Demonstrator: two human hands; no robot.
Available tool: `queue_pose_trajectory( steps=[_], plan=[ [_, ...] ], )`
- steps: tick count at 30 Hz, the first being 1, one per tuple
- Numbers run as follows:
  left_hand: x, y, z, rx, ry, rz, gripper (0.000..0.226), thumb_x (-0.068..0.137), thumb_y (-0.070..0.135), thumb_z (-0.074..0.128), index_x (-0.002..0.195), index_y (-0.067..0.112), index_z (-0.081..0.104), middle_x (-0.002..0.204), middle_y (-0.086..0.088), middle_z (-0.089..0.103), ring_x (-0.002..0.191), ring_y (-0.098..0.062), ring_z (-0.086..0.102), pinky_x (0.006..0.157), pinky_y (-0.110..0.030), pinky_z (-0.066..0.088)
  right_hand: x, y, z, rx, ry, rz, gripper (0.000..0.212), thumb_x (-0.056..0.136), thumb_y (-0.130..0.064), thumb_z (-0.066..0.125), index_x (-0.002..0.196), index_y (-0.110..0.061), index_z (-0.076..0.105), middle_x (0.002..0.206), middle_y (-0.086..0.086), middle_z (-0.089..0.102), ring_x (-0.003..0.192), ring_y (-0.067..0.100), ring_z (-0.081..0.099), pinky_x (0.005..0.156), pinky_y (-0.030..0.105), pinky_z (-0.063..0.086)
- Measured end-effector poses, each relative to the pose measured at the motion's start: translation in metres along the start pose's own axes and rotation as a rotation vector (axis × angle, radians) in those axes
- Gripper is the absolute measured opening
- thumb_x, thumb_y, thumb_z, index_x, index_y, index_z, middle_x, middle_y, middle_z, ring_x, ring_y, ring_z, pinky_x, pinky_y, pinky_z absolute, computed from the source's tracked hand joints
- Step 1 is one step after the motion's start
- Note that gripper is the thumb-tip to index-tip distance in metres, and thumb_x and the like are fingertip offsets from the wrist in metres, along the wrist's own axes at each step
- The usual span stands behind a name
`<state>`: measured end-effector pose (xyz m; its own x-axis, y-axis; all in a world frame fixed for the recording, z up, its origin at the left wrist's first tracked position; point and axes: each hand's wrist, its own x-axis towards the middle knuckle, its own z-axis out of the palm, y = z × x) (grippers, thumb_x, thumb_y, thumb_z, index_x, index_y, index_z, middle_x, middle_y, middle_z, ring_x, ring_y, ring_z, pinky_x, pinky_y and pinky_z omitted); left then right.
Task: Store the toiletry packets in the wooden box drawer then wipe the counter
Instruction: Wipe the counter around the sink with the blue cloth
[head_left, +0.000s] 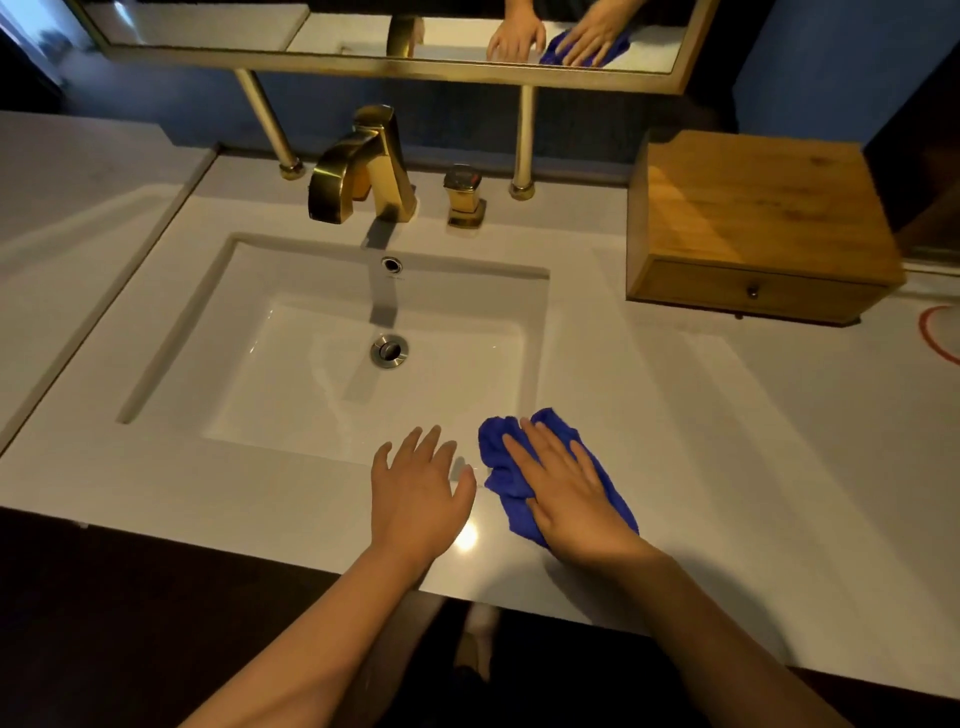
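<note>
A blue cloth (498, 457) lies on the white counter (727, 467) just right of the sink's front corner. My right hand (566, 493) presses flat on the cloth with straight fingers. My left hand (415, 493) rests flat on the counter's front strip beside it, fingers spread, holding nothing. The wooden box (758, 208) stands at the back right, its drawer (753, 291) closed with a small dark knob. No toiletry packets are in view.
A white rectangular sink (260, 374) fills the middle, with a gold faucet (358, 166) and gold handle (464, 197) behind it. A gold-framed mirror (363, 57) hangs above on two posts. A red ring mark (935, 332) shows at the right edge.
</note>
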<state>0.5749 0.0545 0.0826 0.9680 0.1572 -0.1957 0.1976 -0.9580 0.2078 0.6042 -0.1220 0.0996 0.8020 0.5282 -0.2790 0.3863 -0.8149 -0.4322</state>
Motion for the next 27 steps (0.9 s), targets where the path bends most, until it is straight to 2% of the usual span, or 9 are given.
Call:
queue_pose_trajectory(
  steps=[3,6,9,11,14,17,21,27],
  plan=[
    [-0.001,-0.001,0.001,-0.007,0.019,0.01,0.055,0.091,0.046,0.024,0.132,0.022,0.051,0.149,0.0,0.041,0.141,-0.017,0.03,0.116,-0.041,0.013,0.004,-0.003,0.003,0.001,0.123,-0.035,0.06,0.097,-0.019,0.039,0.148,-0.023,0.008,0.159,0.001,0.007,0.146,0.021,0.002,0.113,0.031,-0.009],
    [-0.001,-0.001,0.0,-0.016,0.024,0.017,0.068,0.085,0.051,0.011,0.135,0.021,0.048,0.148,0.001,0.042,0.141,-0.017,0.03,0.116,-0.04,0.012,0.033,-0.011,-0.002,-0.047,0.13,-0.133,0.052,0.092,-0.019,0.048,0.142,-0.017,0.031,0.147,0.009,0.034,0.136,0.029,0.027,0.115,0.037,0.008],
    [-0.002,0.0,-0.001,-0.061,0.046,0.026,0.066,0.086,0.049,0.012,0.135,0.02,0.045,0.143,0.001,0.048,0.139,-0.018,0.034,0.116,-0.039,0.014,0.065,-0.018,-0.009,-0.02,0.08,-0.147,0.052,0.088,-0.017,0.052,0.138,-0.018,0.036,0.139,0.01,0.042,0.127,0.032,0.038,0.111,0.041,0.025],
    [0.0,-0.002,-0.001,-0.103,0.052,0.009,0.06,0.09,0.045,0.018,0.136,0.015,0.042,0.14,-0.003,0.051,0.136,-0.02,0.037,0.116,-0.04,0.019,0.073,-0.022,-0.019,0.032,0.121,-0.134,0.051,0.089,-0.014,0.051,0.138,-0.019,0.038,0.138,0.011,0.044,0.124,0.032,0.041,0.108,0.044,0.032],
    [-0.001,-0.006,-0.004,-0.137,0.055,0.014,0.058,0.09,0.041,0.022,0.137,0.011,0.04,0.14,-0.01,0.049,0.134,-0.024,0.038,0.114,-0.043,0.026,0.063,-0.021,-0.036,0.013,0.225,-0.183,0.054,0.086,-0.005,0.054,0.137,-0.016,0.042,0.14,0.013,0.046,0.125,0.034,0.043,0.105,0.043,0.033],
    [-0.008,-0.005,-0.009,-0.143,0.021,0.05,0.069,0.086,0.048,0.012,0.142,0.016,0.035,0.153,-0.004,0.032,0.145,-0.019,0.021,0.118,-0.041,0.012,0.039,-0.02,-0.052,-0.005,0.304,-0.205,0.05,0.082,-0.005,0.06,0.131,-0.015,0.05,0.135,0.011,0.053,0.119,0.033,0.049,0.1,0.043,0.037],
    [-0.018,0.006,-0.011,-0.17,-0.001,0.137,0.069,0.085,0.052,0.012,0.144,0.022,0.031,0.157,-0.002,0.02,0.146,-0.017,0.013,0.118,-0.042,0.008,-0.001,-0.019,-0.071,0.014,0.336,-0.138,0.037,0.082,-0.011,0.061,0.118,-0.016,0.053,0.121,0.004,0.06,0.107,0.027,0.054,0.095,0.037,0.04],
    [-0.029,0.047,-0.011,-0.133,-0.029,0.355,0.058,0.091,0.045,0.026,0.145,0.024,0.025,0.159,-0.005,0.013,0.147,-0.02,0.006,0.118,-0.046,0.005,-0.076,-0.013,-0.09,-0.063,0.401,0.032,0.043,0.084,-0.018,0.061,0.126,-0.019,0.05,0.135,0.003,0.052,0.122,0.025,0.046,0.105,0.035,0.031]
  ],
)
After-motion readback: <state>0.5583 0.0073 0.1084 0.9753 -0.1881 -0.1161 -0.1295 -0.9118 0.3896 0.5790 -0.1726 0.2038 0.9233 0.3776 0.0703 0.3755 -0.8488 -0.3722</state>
